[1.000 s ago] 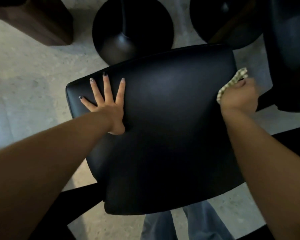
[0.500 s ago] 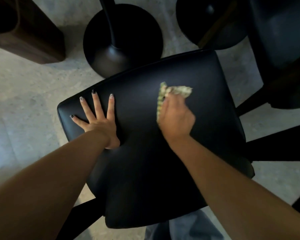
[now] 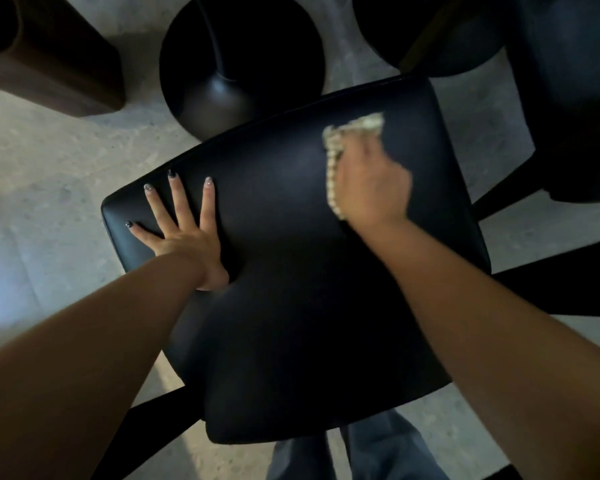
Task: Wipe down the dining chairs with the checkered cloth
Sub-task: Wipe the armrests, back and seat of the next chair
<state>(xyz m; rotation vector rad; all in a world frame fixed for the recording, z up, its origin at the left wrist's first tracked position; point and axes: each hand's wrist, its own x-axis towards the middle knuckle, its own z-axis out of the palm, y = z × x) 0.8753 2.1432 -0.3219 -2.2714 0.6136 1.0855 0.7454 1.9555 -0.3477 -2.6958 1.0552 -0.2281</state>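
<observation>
Black padded chair seat is pressed by spread, straight fingers of the left hand, laid flat near the seat's left edge. Checkered cloth is bunched under the curled fingers of the right hand, held against the seat's far right part; that hand is blurred. Round black table base is seen just beyond the seat's far edge, brown wooden block further left of it, pale stone floor under the seat, jeans below the seat's near edge.
</observation>
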